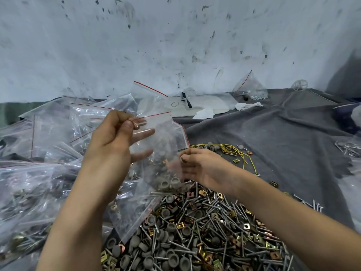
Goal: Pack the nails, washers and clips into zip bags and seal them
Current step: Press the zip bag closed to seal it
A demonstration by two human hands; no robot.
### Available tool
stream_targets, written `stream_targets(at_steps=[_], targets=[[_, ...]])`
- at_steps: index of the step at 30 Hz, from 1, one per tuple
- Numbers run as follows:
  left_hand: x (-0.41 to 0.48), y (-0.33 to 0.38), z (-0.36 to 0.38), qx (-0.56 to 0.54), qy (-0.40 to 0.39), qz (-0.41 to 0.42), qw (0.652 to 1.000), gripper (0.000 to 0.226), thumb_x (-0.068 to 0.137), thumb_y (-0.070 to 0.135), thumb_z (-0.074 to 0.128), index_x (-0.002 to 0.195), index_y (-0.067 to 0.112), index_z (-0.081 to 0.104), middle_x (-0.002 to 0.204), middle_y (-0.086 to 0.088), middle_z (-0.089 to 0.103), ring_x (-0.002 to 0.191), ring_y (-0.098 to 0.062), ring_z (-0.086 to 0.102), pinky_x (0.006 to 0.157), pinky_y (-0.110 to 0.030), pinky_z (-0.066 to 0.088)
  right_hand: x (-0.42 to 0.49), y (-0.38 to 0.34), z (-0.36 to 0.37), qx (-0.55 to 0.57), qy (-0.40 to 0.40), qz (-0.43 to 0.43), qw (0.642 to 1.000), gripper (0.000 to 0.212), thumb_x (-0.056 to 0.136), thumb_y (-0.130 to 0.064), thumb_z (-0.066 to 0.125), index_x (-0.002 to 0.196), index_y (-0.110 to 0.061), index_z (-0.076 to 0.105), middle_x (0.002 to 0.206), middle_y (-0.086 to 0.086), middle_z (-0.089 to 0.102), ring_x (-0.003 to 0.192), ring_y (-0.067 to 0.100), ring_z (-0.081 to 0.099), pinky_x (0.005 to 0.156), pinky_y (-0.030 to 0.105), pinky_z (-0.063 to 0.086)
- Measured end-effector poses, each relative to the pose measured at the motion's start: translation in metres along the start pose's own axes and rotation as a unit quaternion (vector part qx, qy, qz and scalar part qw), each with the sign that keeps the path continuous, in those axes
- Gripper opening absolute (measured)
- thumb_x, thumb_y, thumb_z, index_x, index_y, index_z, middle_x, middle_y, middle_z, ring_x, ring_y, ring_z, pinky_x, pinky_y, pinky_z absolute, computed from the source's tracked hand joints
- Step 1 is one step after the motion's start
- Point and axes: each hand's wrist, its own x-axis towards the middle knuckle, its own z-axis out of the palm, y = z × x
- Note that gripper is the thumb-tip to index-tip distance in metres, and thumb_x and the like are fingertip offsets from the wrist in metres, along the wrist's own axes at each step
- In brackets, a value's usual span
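Near heap of steel nails, grey washers and brass clips (205, 231) feeds the clear red-striped zip bag (166, 128) above; left hand (113, 137) and right hand (199, 167) pinch its rim, likely sealing.

Two hands: left hand (115, 133), right hand (197, 165). One zip bag (168, 137) held up. At left, filled bags (39, 182) beyond counting. One loose hardware pile (205, 231). One yellow wire (252, 165).

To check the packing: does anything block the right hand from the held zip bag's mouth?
Nothing visible does. The right hand is at the mouth of the zip bag, which the left hand holds above the pile.
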Motion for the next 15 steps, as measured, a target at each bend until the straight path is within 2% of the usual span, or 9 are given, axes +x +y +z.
stream_targets(at_steps=[1,2,4,8,12,15], targets=[[0.0,0.0,0.0,-0.019,0.006,-0.005,1.0,0.029,0.103,0.01,0.034,0.082,0.017,0.051,0.109,-0.006,0.064,0.095,-0.019,0.07,0.071,-0.046,0.06,-0.005,-0.002,0.004,0.077,-0.052,0.021,0.995,0.016,0.099,-0.009,0.038,0.092,-0.009,0.052,0.117,0.028,0.061,0.104,0.036,0.061,0.091,0.043,0.05],[0.001,0.0,-0.001,-0.034,0.012,-0.009,0.999,0.029,0.104,0.011,0.034,0.081,0.016,0.051,0.11,-0.008,0.064,0.095,-0.021,0.07,0.069,-0.046,0.06,-0.01,-0.003,0.008,0.11,-0.099,0.035,0.988,0.019,0.1,-0.013,0.035,0.09,-0.011,0.05,0.116,0.029,0.062,0.097,0.037,0.063,0.083,0.044,0.053],[0.002,0.0,-0.004,-0.054,0.026,-0.014,0.998,0.028,0.104,0.012,0.035,0.081,0.016,0.052,0.111,-0.01,0.064,0.093,-0.024,0.071,0.067,-0.045,0.06,-0.019,-0.004,0.014,0.128,-0.152,0.048,0.979,0.026,0.101,-0.017,0.03,0.083,-0.014,0.049,0.111,0.027,0.064,0.082,0.031,0.067,0.071,0.037,0.057],[0.005,-0.001,-0.009,-0.068,0.05,-0.018,0.996,0.028,0.103,0.013,0.037,0.082,0.018,0.054,0.105,-0.007,0.064,0.09,-0.026,0.072,0.065,-0.044,0.06,-0.028,-0.005,0.019,0.111,-0.156,0.048,0.98,0.027,0.102,-0.02,0.029,0.085,-0.015,0.048,0.103,0.019,0.069,0.075,0.027,0.068,0.065,0.036,0.056],[0.005,-0.001,-0.008,-0.064,0.062,-0.01,0.996,0.027,0.103,0.012,0.039,0.082,0.016,0.055,0.102,-0.004,0.065,0.089,-0.024,0.072,0.063,-0.04,0.061,-0.029,-0.004,0.017,0.098,-0.143,0.052,0.983,0.024,0.101,-0.022,0.034,0.107,-0.014,0.055,0.1,0.011,0.072,0.082,0.024,0.069,0.072,0.038,0.057],[0.005,-0.001,-0.009,-0.019,0.044,0.008,0.999,0.025,0.101,0.012,0.043,0.081,0.016,0.058,0.103,-0.001,0.066,0.092,-0.018,0.071,0.063,-0.034,0.06,-0.026,-0.001,0.016,0.093,-0.107,0.01,0.99,0.014,0.095,-0.019,0.047,0.097,-0.015,0.06,0.097,0.008,0.071,0.084,0.022,0.064,0.072,0.037,0.051]])
